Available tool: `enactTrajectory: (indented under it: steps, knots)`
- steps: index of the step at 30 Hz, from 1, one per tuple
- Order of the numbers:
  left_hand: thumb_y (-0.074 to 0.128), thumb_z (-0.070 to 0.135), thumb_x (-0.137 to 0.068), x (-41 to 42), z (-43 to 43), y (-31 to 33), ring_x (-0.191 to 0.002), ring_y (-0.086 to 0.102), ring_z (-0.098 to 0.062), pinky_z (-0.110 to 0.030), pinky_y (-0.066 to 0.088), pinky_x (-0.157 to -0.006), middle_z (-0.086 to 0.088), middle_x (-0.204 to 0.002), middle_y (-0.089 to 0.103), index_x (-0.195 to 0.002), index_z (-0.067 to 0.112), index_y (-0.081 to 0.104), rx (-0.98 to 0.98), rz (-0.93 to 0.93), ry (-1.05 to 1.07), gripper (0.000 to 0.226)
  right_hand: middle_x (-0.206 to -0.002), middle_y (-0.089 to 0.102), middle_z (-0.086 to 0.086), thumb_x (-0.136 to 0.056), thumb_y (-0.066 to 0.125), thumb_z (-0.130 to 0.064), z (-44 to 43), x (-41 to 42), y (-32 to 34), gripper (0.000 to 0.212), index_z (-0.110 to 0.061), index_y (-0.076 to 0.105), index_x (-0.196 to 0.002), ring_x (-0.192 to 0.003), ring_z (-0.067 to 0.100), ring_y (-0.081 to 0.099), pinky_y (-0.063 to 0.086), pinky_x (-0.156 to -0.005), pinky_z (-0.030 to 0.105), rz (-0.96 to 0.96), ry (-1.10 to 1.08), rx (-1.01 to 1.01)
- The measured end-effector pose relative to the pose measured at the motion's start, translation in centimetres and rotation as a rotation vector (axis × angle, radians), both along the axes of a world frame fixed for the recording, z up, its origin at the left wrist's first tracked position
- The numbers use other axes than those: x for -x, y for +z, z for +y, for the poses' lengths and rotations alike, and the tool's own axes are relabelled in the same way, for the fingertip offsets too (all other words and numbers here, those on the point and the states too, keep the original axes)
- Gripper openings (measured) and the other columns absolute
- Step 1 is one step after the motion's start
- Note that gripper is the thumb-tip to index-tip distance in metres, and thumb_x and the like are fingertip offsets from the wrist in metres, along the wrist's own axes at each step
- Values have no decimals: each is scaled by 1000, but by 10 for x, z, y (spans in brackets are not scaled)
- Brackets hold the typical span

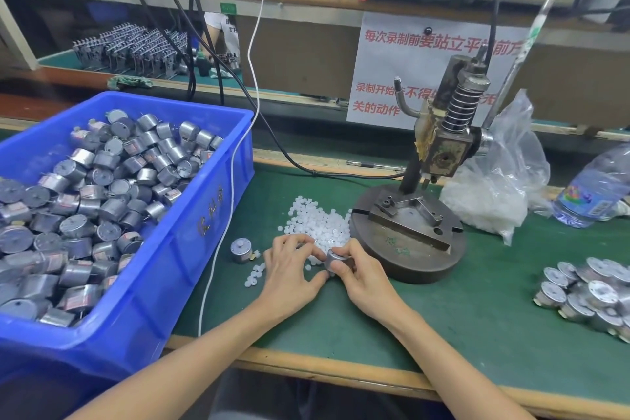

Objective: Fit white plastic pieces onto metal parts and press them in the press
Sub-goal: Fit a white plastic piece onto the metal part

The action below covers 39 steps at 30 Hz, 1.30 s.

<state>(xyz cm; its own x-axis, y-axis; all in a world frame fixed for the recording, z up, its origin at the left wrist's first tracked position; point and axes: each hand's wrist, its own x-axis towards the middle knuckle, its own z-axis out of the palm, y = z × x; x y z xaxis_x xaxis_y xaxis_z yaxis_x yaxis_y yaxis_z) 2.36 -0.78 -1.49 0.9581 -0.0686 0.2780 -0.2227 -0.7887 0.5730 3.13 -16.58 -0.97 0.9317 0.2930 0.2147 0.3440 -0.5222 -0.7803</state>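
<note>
Head view showed both hands meeting low on the green bench [443, 334], just at six o'clock from the loose heap of white plastic pieces [317, 223]. The right hand [363, 274] had its fingers curled round one metal part [335, 257], held end-up. The left hand [289, 268] bent its fingertips toward that part's top; whether they pinched a white piece could not be told.

Fitting looked to be in hand, with pressing yet to come: the press [439, 147], at two o'clock from the hands, stood with nothing in its fixture. At nine o'clock the blue bin [153, 283] was heaped with parts, so most of the work seemingly remained. A smaller pile of parts [593, 297] at three o'clock probably counted as done. One spare part [241, 250] stood beside the left hand.

A paper notice [392, 72] behind the press carried red Chinese text, partly hidden: "每次录制前要站立平", then "录制开始", "不得" and "关的动作". Faded characters on the bin wall were unreadable.
</note>
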Motion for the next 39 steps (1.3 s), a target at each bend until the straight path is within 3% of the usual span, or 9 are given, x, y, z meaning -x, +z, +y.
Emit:
enactTrajectory:
  steps: [3, 10, 14, 20, 25, 29, 32, 35, 39]
  knots:
    - [65, 42, -81, 0, 0, -1, -114, 27, -8, -22, 13, -81, 18, -115, 42, -95, 30, 62, -16, 5, -9, 19, -95, 58, -10, -94, 55, -14, 0, -1, -3, 9, -7, 50, -94, -77, -6, 51, 38, -72, 21, -61, 11, 49]
    - [60, 24, -80, 0, 1, 0, -119, 24, -4, -20, 13, -84, 20, -123, 40, -108, 32, 55, -18, 20, -59, 29, -98, 54, -2, -91, 56, -10, -1, 5, -6, 6, -7, 52, -95, -92, 24, 57, 47, -78, 34, -239, 66, 149]
    - [59, 16, -76, 0, 2, 1, -117, 24, -2, -21, 15, -85, 23, -120, 41, -108, 33, 54, 16, 12, -68, 36, -92, 58, 10, -88, 57, -3, 0, 7, -4, 7, 0, 54, -93, -81, 14, 48, 35, -69, 17, -313, 114, 214]
    - [55, 19, -73, 3, 2, 5, -115, 28, -3, -22, 17, -85, 21, -118, 43, -111, 30, 53, 47, 2, -74, 39, -94, 58, 8, -89, 57, -5, -1, 7, -6, 10, 1, 57, -97, -78, 10, 48, 35, -69, 16, -302, 131, 216]
    - [57, 14, -70, 11, -3, 15, -115, 34, -5, -15, 19, -92, 16, -119, 45, -119, 21, 49, 77, -85, -220, 50, -75, 63, -9, -92, 57, -8, 1, 6, 9, 3, -9, 59, -94, -55, 6, 51, 42, -60, 16, 53, -24, -134]
    - [67, 14, -77, 6, -15, 30, -108, 42, 6, -16, 29, -96, 17, -120, 51, -121, 19, 54, 144, -160, -356, 45, -59, 58, 8, -99, 43, -28, -12, -2, 36, 29, -8, 55, -81, -39, 13, 41, 33, -39, 21, 535, -90, -689]
    - [72, 23, -79, -7, -34, 47, -95, 49, 9, -8, 35, -87, 24, -106, 55, -117, 21, 59, 286, -124, -415, 41, -48, 49, 6, -101, 37, -37, -35, -8, 60, 44, -6, 57, -76, -31, 10, 31, 22, -37, 16, 683, -177, -622]
    - [74, 24, -78, -24, -58, 59, -80, 54, 2, -16, 44, -79, 18, -90, 60, -110, 24, 61, 335, -26, -449, 34, -44, 45, 2, -101, 37, -35, -59, -13, 73, 40, -5, 53, -79, -29, 8, 27, 18, -35, 15, 635, -227, -487]
    - [70, 33, -81, -48, -93, 61, -95, 53, -6, -29, 44, -87, 9, -99, 64, -109, 24, 61, 215, 4, -392, 30, -49, 51, 4, -101, 40, -21, -83, -19, 75, 18, -6, 47, -94, -32, 11, 34, 23, -36, 18, 479, -396, -469]
